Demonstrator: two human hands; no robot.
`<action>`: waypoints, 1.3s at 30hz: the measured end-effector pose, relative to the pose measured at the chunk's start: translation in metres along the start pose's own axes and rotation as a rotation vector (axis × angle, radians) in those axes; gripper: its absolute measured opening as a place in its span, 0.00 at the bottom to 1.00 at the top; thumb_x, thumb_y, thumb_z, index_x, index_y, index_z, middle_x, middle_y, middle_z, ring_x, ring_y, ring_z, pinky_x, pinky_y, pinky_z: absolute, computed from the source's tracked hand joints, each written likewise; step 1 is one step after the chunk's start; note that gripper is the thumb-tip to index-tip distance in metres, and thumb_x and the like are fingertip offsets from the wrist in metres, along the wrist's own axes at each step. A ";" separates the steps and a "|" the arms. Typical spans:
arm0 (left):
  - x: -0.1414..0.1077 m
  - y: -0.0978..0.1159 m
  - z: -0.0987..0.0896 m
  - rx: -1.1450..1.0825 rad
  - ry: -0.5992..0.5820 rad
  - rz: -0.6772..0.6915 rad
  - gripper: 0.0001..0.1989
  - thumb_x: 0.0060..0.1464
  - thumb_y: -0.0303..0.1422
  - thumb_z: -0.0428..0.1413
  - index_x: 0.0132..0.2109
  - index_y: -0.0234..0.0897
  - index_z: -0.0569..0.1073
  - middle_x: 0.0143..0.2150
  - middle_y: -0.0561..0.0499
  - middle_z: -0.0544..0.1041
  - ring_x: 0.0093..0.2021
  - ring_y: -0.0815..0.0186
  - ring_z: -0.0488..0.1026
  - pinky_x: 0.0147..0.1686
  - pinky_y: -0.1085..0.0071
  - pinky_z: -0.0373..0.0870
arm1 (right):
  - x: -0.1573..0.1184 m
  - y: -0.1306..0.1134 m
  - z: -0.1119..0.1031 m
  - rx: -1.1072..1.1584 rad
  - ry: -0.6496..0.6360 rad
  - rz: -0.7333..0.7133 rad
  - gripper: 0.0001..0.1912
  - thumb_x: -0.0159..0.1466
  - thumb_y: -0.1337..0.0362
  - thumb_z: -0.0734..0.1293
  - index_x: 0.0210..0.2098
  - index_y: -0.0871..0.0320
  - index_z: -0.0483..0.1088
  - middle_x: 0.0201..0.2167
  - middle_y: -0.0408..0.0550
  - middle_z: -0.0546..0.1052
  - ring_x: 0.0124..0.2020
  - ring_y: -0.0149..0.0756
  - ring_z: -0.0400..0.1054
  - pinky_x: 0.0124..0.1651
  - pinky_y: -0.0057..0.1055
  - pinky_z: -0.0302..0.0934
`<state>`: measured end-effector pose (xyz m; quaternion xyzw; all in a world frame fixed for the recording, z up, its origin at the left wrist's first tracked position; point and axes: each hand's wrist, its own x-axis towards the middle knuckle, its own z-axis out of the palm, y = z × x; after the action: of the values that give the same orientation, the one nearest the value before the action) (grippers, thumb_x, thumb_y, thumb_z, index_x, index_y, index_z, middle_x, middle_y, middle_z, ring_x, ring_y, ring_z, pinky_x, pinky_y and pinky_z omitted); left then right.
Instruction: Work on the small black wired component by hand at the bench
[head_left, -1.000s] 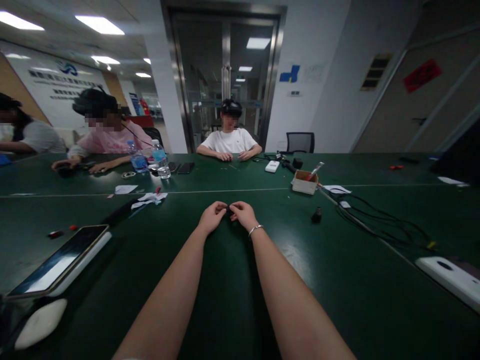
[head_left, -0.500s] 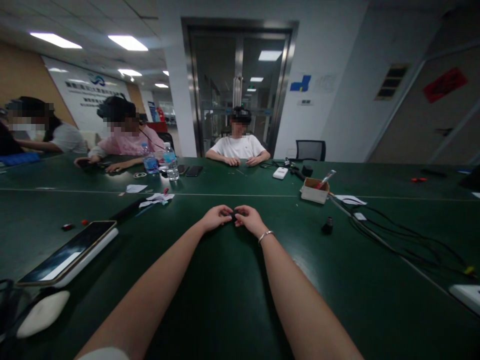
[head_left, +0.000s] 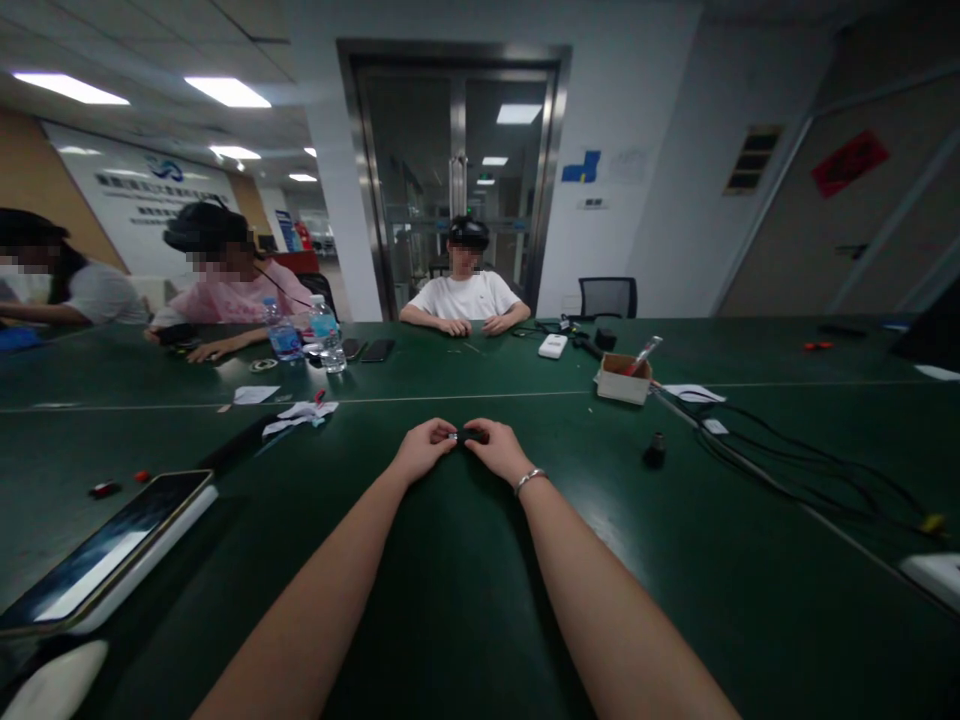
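From where I stand, both bare hands meet over the green table point(head_left: 450, 590), arms stretched well forward. Between the fingertips sits a tiny object: a small dark piece point(head_left: 472, 436), nearly black, with a silvery bit point(head_left: 453, 436) catching the light on its left side. I can't tell whether the two are joined or separate, and the fingers cover too much to make out the full shape.

The left hand point(head_left: 424, 450) has thumb and fingertips pinched on the silvery bit. The right hand point(head_left: 496, 450), with a silver bangle point(head_left: 531, 481) at its wrist, grips the small dark piece between thumb and fingers. The two hands are close together, the little thing held low over the tabletop; whether it touches the surface I can't say.

Off to the right of the hands stands a black fitting point(head_left: 655, 452), narrower at its top. Beyond it is an open box point(head_left: 623, 382) with a pen-like item leaning out. Over on the left, crumpled white paper point(head_left: 300, 416) lies near a dark rod point(head_left: 238, 443).
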<state>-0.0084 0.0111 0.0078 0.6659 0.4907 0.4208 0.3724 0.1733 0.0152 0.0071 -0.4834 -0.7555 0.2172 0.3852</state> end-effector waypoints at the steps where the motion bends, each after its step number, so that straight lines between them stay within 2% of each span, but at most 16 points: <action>1: 0.003 0.000 0.000 -0.030 -0.016 -0.049 0.12 0.45 0.33 0.62 0.38 0.36 0.74 0.35 0.48 0.77 0.35 0.67 0.74 0.39 0.69 0.70 | 0.000 0.001 0.000 0.000 0.009 0.006 0.15 0.54 0.68 0.69 0.42 0.56 0.75 0.38 0.47 0.78 0.38 0.35 0.72 0.46 0.34 0.65; 4: 0.012 0.002 0.002 -0.108 -0.077 -0.175 0.14 0.42 0.35 0.64 0.37 0.34 0.74 0.33 0.47 0.77 0.32 0.68 0.73 0.38 0.69 0.69 | 0.001 0.003 0.001 0.032 0.041 0.029 0.15 0.53 0.69 0.69 0.42 0.58 0.74 0.36 0.47 0.78 0.36 0.34 0.72 0.44 0.32 0.65; 6: 0.014 0.003 0.005 -0.091 -0.071 -0.181 0.15 0.43 0.38 0.63 0.37 0.33 0.74 0.32 0.47 0.77 0.31 0.68 0.73 0.37 0.70 0.69 | 0.000 0.004 0.000 0.063 0.059 0.040 0.15 0.53 0.70 0.69 0.40 0.58 0.74 0.35 0.47 0.78 0.35 0.33 0.72 0.43 0.31 0.66; 9: 0.007 0.008 0.010 0.087 0.005 -0.142 0.17 0.50 0.46 0.56 0.34 0.35 0.74 0.29 0.49 0.77 0.29 0.67 0.72 0.33 0.71 0.66 | -0.002 0.004 -0.002 0.118 0.055 0.024 0.14 0.52 0.72 0.67 0.39 0.58 0.73 0.34 0.45 0.77 0.34 0.32 0.71 0.41 0.31 0.66; 12: -0.004 0.017 0.014 0.284 0.047 -0.100 0.22 0.55 0.51 0.47 0.31 0.37 0.74 0.26 0.50 0.76 0.28 0.66 0.72 0.29 0.71 0.63 | -0.004 0.000 -0.004 0.113 0.042 -0.049 0.16 0.52 0.76 0.65 0.39 0.58 0.73 0.35 0.46 0.76 0.36 0.32 0.70 0.42 0.31 0.65; 16: -0.011 0.031 0.018 0.450 0.098 -0.073 0.27 0.58 0.52 0.40 0.26 0.38 0.72 0.24 0.49 0.75 0.26 0.64 0.70 0.27 0.71 0.59 | -0.004 -0.006 -0.006 0.023 0.049 -0.145 0.17 0.52 0.78 0.64 0.38 0.58 0.73 0.35 0.46 0.72 0.35 0.32 0.67 0.42 0.31 0.63; 21: -0.007 0.036 0.024 0.566 0.145 -0.092 0.29 0.59 0.52 0.37 0.25 0.39 0.72 0.26 0.46 0.75 0.28 0.61 0.71 0.29 0.70 0.59 | -0.005 -0.006 -0.006 -0.019 0.079 -0.156 0.16 0.52 0.78 0.64 0.37 0.57 0.73 0.35 0.44 0.67 0.35 0.31 0.64 0.42 0.30 0.61; 26: -0.004 0.035 0.024 0.550 0.136 -0.094 0.30 0.58 0.52 0.37 0.26 0.39 0.73 0.26 0.46 0.74 0.29 0.60 0.71 0.30 0.70 0.59 | -0.004 -0.007 -0.004 -0.022 0.059 -0.153 0.17 0.53 0.78 0.64 0.39 0.56 0.72 0.35 0.43 0.64 0.35 0.30 0.63 0.43 0.30 0.60; 30: -0.005 0.037 0.023 0.529 0.087 -0.114 0.31 0.58 0.53 0.36 0.24 0.39 0.71 0.26 0.46 0.74 0.28 0.60 0.70 0.31 0.69 0.60 | -0.002 -0.008 -0.005 -0.020 0.057 -0.130 0.13 0.54 0.75 0.66 0.38 0.57 0.73 0.33 0.43 0.65 0.35 0.31 0.63 0.43 0.31 0.60; 35: -0.008 0.035 0.021 0.412 0.168 0.014 0.21 0.59 0.48 0.42 0.37 0.40 0.72 0.38 0.47 0.76 0.37 0.61 0.71 0.35 0.69 0.62 | -0.002 -0.011 -0.007 -0.024 0.075 -0.085 0.12 0.54 0.74 0.67 0.37 0.56 0.73 0.32 0.43 0.65 0.35 0.32 0.62 0.45 0.34 0.60; 39: -0.005 0.029 0.023 0.289 0.153 0.079 0.13 0.58 0.41 0.48 0.43 0.41 0.71 0.42 0.48 0.75 0.39 0.64 0.70 0.39 0.69 0.64 | -0.002 -0.012 -0.007 -0.017 0.073 -0.088 0.14 0.55 0.74 0.66 0.40 0.55 0.73 0.34 0.44 0.64 0.36 0.33 0.63 0.45 0.33 0.60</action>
<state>0.0217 -0.0023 0.0252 0.6974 0.5465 0.4096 0.2173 0.1730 0.0074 0.0191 -0.4608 -0.7632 0.1758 0.4175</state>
